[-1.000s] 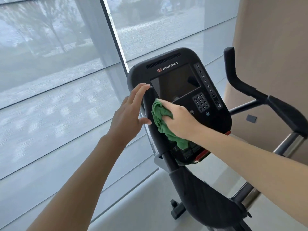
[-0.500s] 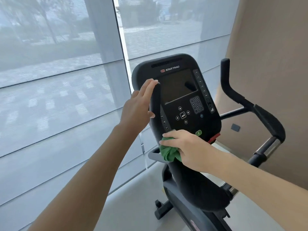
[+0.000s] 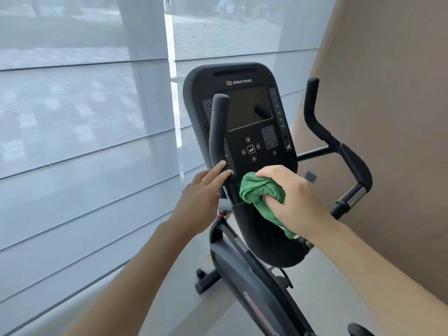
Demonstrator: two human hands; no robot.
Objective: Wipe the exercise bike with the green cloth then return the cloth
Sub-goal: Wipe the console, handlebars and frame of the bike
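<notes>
Green cloth (image 3: 260, 190) bunched under right hand (image 3: 294, 197), fingers curled round it, just below the bike console (image 3: 242, 117). Left hand (image 3: 201, 202) flat-fingered, touching console's lower left edge.

Exercise bike (image 3: 254, 275) — black, upright, before shaded window; console (image 3: 242, 117) marked STAR TRAC, screen dark, keypad at lower right; black handlebars rise either side. Green cloth (image 3: 260, 192) — bunched, fuzzy, against lower edge of console, tail hanging down over black shroud below.
</notes>
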